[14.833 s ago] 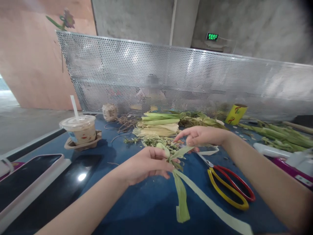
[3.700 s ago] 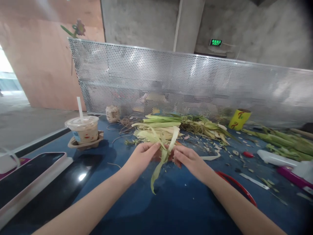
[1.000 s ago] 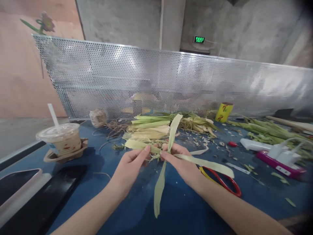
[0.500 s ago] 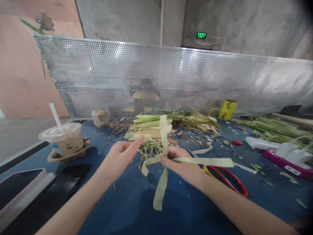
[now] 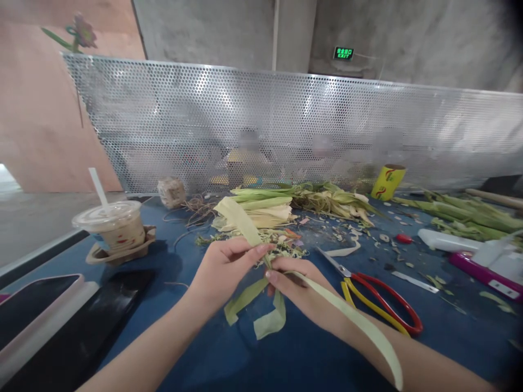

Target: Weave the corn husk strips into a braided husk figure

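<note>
Pale green corn husk strips (image 5: pixel 272 321) meet in a cross in front of me. My right hand (image 5: pixel 304 286) pinches them at the crossing between thumb and fingers. Closed on the same piece, my left hand (image 5: pixel 226 267) has its thumb and fingertips just above that point, where the upper strip leans up to the left. One long strip curves over my right forearm, and two shorter ends hang below. How the strips are looped at the crossing is covered by my fingertips. Behind my hands lies a stack of corn husks (image 5: pixel 273 209) with shredded plant bits.
Red-and-yellow-handled scissors (image 5: pixel 379 299) and a white-bladed knife (image 5: pixel 415 281) lie at right, near a purple power strip (image 5: pixel 482 275). On the left are a lidded drink cup (image 5: pixel 118 231) and a black phone (image 5: pixel 90 321). A perforated metal screen (image 5: pixel 171 120) stands behind.
My left hand has come in from the left and closed on the upper strip, which now tilts left. The right-hand strip has swung down over my forearm, and the view has shifted slightly.
</note>
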A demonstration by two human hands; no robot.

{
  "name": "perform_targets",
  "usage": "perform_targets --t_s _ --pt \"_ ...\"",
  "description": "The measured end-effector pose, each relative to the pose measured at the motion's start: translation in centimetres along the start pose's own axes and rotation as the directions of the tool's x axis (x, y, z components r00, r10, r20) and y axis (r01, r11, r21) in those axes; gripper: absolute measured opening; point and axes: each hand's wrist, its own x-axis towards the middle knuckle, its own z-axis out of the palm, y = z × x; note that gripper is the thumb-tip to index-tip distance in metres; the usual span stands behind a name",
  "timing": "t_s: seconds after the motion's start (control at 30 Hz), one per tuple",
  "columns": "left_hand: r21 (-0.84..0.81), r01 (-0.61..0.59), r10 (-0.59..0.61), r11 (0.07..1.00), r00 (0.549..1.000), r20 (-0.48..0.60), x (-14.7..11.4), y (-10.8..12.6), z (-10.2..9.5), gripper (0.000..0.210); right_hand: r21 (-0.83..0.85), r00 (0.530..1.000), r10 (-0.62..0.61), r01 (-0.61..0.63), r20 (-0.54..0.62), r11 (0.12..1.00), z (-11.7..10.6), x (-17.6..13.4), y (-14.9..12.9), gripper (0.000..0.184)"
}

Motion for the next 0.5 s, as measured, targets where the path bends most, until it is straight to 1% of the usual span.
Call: perform_targets --t_s 0.07,0.1,0.13,0.23,0.27,0.3,0.37,0.4,0.43,0.5 --pt "-0.022 -0.027 0.025 0.999 0.997 -0.069 0.1 0.1 -0.1 0.029 -0.002 1.0 0.001 -0.001 0.005 1.0 0.1 0.0 -0.1 0.028" --pt "-0.028 -0.034 0.032 0.999 0.996 -0.079 0.2 0.1 -0.1 0.032 -0.008 1.0 0.004 -0.004 0.008 1.0 0.2 0.0 -0.1 0.028" --pt "-0.033 -0.03 0.028 0.999 0.998 -0.062 0.2 0.0 -0.2 0.034 -0.012 1.0 0.009 -0.009 0.01 1.0 0.2 0.0 -0.2 0.029" --pt "-0.065 0.034 -0.03 0.997 0.998 0.049 0.3 -0.3 -0.1 0.029 0.021 0.999 0.034 -0.034 0.01 0.999 0.2 0.1 0.0 0.03" --pt "-0.079 0.05 -0.046 0.996 0.997 0.056 0.3 -0.4 -0.1 0.031 0.04 0.999 0.046 -0.046 0.006 0.998 0.2 0.1 0.0 0.032" --pt "-0.079 0.059 -0.056 0.995 0.998 0.036 0.3 -0.4 -0.1 0.034 0.058 0.998 0.064 -0.064 -0.006 0.996 0.1 0.1 0.2 0.034" --pt "-0.015 0.054 -0.055 0.998 0.996 -0.067 0.4 -0.4 -0.3 0.038 0.116 0.994 0.1 -0.094 -0.045 0.989 0.0 0.3 0.5 0.038" --pt "0.043 0.049 -0.044 0.998 0.992 -0.122 0.3 -0.3 -0.4 0.035 0.171 0.991 0.114 -0.102 -0.064 0.98 0.0 0.3 0.7 0.039" --pt "0.109 0.041 -0.024 0.993 0.988 -0.154 0.3 -0.2 -0.5 0.032 0.24 0.99 0.125 -0.105 -0.07 0.965 -0.1 0.4 1.0 0.038" --pt "0.245 -0.012 0.05 0.969 0.987 -0.151 0.0 -0.1 -0.7 0.029 0.362 0.99 0.123 -0.091 -0.067 0.928 -0.4 0.5 1.4 0.03"
